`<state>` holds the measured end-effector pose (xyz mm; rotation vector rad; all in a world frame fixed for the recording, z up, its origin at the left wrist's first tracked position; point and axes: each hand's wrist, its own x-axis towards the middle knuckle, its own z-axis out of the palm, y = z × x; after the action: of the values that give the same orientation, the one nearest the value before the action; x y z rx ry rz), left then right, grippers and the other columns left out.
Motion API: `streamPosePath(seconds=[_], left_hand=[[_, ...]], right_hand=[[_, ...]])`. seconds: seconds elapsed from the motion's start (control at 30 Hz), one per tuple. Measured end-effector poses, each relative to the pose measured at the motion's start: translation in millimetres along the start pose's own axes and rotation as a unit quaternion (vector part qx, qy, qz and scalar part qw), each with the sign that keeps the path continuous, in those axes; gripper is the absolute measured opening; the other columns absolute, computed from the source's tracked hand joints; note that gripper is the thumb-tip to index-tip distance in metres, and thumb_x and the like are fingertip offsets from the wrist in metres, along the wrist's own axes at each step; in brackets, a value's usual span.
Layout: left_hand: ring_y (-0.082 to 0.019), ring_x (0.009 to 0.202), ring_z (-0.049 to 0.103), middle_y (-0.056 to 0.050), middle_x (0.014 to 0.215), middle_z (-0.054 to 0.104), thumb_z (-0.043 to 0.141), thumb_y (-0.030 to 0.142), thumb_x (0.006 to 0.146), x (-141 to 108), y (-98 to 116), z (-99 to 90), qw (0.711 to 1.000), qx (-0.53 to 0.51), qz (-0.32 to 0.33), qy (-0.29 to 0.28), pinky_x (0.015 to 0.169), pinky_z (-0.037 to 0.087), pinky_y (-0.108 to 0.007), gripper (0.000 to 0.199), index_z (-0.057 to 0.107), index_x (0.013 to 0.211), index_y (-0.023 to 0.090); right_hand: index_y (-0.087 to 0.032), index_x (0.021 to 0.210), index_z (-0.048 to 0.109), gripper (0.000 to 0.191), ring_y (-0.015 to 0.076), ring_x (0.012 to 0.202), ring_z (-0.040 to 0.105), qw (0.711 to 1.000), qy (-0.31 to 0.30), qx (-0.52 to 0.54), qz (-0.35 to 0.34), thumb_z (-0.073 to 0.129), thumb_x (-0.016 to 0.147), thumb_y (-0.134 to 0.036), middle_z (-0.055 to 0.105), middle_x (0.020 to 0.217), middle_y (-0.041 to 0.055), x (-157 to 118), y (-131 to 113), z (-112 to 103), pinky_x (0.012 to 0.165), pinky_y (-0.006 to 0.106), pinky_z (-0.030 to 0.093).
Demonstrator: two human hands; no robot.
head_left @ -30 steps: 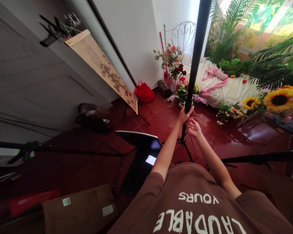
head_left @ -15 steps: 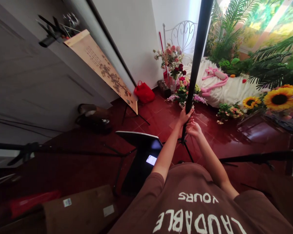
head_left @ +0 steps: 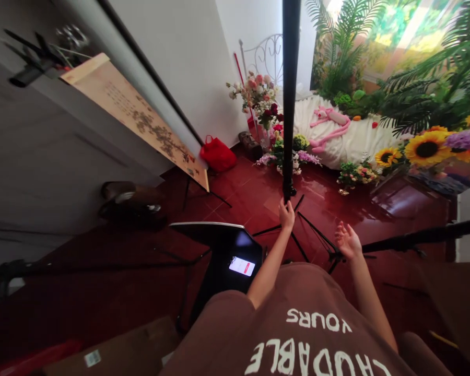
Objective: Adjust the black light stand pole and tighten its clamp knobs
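Observation:
A black tripod stand [head_left: 290,104] rises in front of me, its thick pole running out of the top of the view. My left hand [head_left: 286,214] is closed around the narrower part of the stand, just below a small clamp knob [head_left: 292,191]. Thin tripod legs [head_left: 313,227] spread over the floor beneath it. Off to the right, my right hand [head_left: 348,241] is held in the air, palm up, with its fingers loosely apart and nothing in it. It is nearest to another dark stand's bar [head_left: 411,235].
To the left are a black chair [head_left: 219,271] with a lit phone [head_left: 242,266] and a hanging scroll [head_left: 141,122]. A red bag [head_left: 218,154] and flowers [head_left: 258,94] stand farther back. Sunflowers [head_left: 427,148] and a white-draped bed [head_left: 337,146] are at right.
My right hand has left the stand and moved right, its fingers opening. My left hand has slid lower on the stand. The view has shifted, and the pole now looks more upright.

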<state>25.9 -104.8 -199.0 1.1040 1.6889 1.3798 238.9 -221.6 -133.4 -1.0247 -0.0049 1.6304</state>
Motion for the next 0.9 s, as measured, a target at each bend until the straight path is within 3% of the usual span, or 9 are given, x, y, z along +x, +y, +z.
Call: streamPosePath(seconds=[0.1,0.23,0.37,0.53,0.7,0.8,0.9], left_hand=[[-0.023,0.103,0.067,-0.019,0.113,0.066,0.050,0.029,0.091,-35,-35,14.2,0.991,0.057,-0.102,-0.062,0.093,0.050,-0.037,0.026,0.056,0.110,0.013],[-0.021,0.098,0.068,-0.017,0.107,0.068,0.048,0.026,0.091,-71,-44,48.1,0.971,0.064,-0.088,-0.214,0.091,0.050,-0.036,0.020,0.055,0.105,0.014],[-0.018,0.095,0.068,-0.011,0.101,0.071,0.045,0.032,0.094,-96,-17,91.4,0.931,0.027,-0.028,-0.363,0.093,0.049,-0.037,0.021,0.054,0.105,0.016],[-0.017,0.102,0.065,-0.010,0.108,0.068,0.048,0.039,0.093,-136,37,136.4,0.856,-0.065,0.078,-0.507,0.096,0.047,-0.035,0.027,0.055,0.108,0.016],[-0.018,0.111,0.061,-0.013,0.120,0.063,0.050,0.046,0.092,-176,95,174.6,0.778,-0.160,0.176,-0.582,0.101,0.044,-0.035,0.041,0.052,0.120,0.016],[-0.014,0.090,0.064,-0.009,0.106,0.064,0.046,0.049,0.093,-197,114,195.9,0.738,-0.182,0.184,-0.623,0.085,0.049,-0.030,0.044,0.049,0.122,0.016],[-0.010,0.068,0.057,-0.003,0.087,0.061,0.039,0.048,0.096,-211,116,209.3,0.733,-0.167,0.178,-0.635,0.070,0.047,-0.025,0.040,0.050,0.114,0.015]], right_hand=[[-0.030,0.079,0.064,0.025,0.0102,0.049,0.053,0.997,0.044,0.023,-0.055,0.041,0.089,-0.026,0.063,0.069,0.0007,-18,-13,-41,0.041,0.022,0.047],[-0.027,0.076,0.061,0.013,0.0088,0.049,0.053,0.986,0.088,0.059,-0.130,0.052,0.084,-0.026,0.063,0.067,-0.0014,-47,-28,-82,0.040,0.019,0.046],[-0.022,0.075,0.058,0.011,0.0064,0.048,0.055,0.967,0.141,0.100,-0.188,0.057,0.083,-0.029,0.063,0.064,-0.0040,-74,-35,-103,0.041,0.015,0.044],[-0.022,0.084,0.057,0.028,0.0092,0.048,0.059,0.931,0.237,0.039,-0.275,0.056,0.085,-0.050,0.068,0.066,-0.0020,-96,-43,-113,0.041,0.018,0.045],[-0.022,0.085,0.052,0.046,0.0114,0.048,0.059,0.893,0.272,-0.092,-0.345,0.055,0.080,-0.068,0.069,0.067,-0.0007,-104,-74,-119,0.039,0.020,0.044],[-0.023,0.083,0.050,0.039,0.0120,0.047,0.058,0.882,0.287,-0.193,-0.321,0.059,0.080,-0.061,0.068,0.067,-0.0005,-107,-92,-124,0.039,0.021,0.043],[-0.024,0.090,0.051,0.030,0.0119,0.050,0.058,0.889,0.260,-0.254,-0.279,0.063,0.081,-0.050,0.069,0.070,-0.0013,-111,-105,-130,0.042,0.021,0.044]])
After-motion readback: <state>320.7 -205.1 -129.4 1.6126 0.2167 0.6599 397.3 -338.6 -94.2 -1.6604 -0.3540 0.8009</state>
